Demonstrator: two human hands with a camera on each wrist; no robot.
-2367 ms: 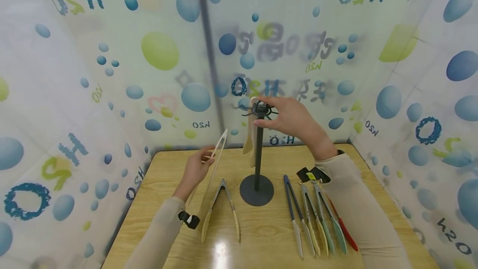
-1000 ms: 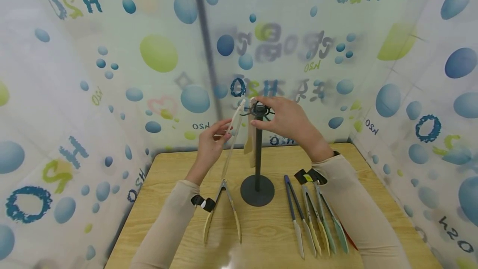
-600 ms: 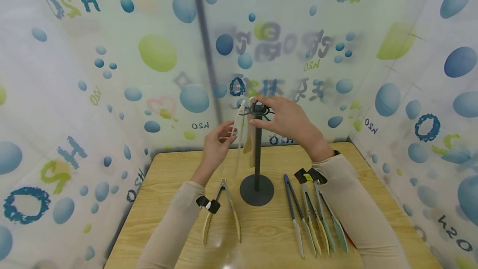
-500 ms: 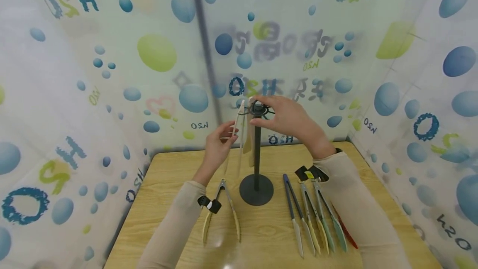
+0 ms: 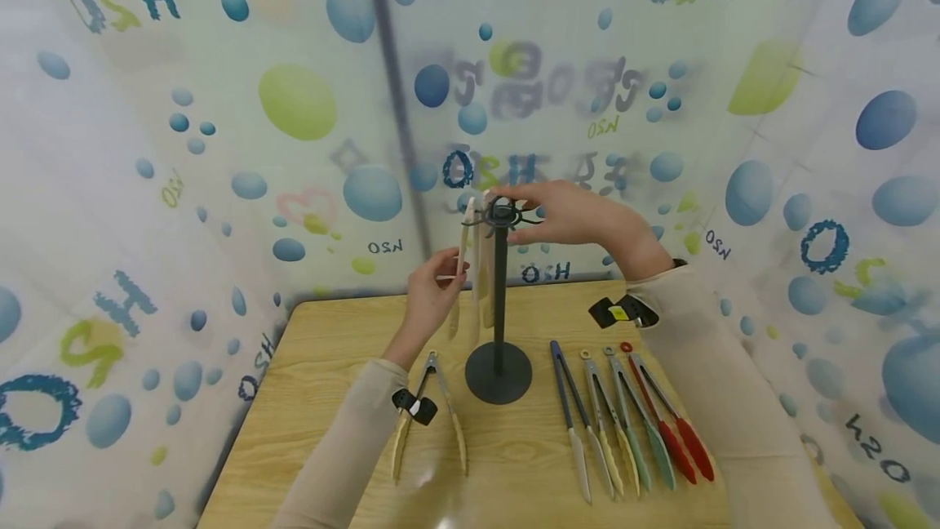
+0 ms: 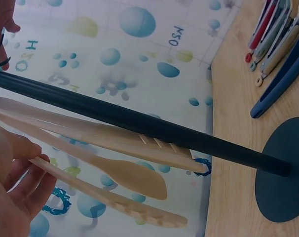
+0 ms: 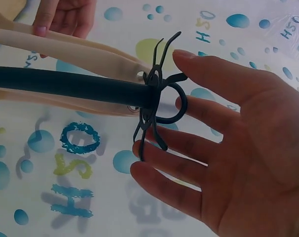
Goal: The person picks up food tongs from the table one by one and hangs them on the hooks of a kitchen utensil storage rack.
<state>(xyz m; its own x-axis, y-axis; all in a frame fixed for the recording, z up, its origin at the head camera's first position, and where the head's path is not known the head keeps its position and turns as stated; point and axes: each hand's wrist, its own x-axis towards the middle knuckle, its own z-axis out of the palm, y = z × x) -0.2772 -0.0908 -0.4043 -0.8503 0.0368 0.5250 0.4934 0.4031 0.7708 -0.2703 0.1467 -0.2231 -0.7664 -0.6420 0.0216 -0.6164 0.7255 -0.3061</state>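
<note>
My left hand [image 5: 432, 292] pinches one arm of pale cream tongs [image 5: 464, 239] between thumb and fingers. The scalloped end of this arm [image 6: 139, 210] points down in the left wrist view. The tongs' top sits at a hook of the dark rack stand [image 5: 500, 292]; its hole [image 7: 140, 75] is right by the hook in the right wrist view. Beside it hang other cream utensil parts, one with a flat spatula-like end [image 6: 134, 180], another with slots [image 6: 159, 143]. My right hand [image 5: 576, 215] has its fingers spread loosely around the rack's hooked top [image 7: 152, 98].
Yellow-tipped tongs [image 5: 433, 370] lie spread left of the stand's round base [image 5: 481, 374]. To the right lie blue-handled tongs [image 5: 565, 382], yellow-tipped tongs [image 5: 596, 398], green tongs [image 5: 631, 402] and red tongs [image 5: 670, 431]. A patterned curtain [image 5: 367, 104] stands behind the wooden table [image 5: 514, 464].
My left hand has brought the cream tongs up and right to the rack's hooks. The right hand has eased slightly right from the rack top, its arm uncovering the red tongs.
</note>
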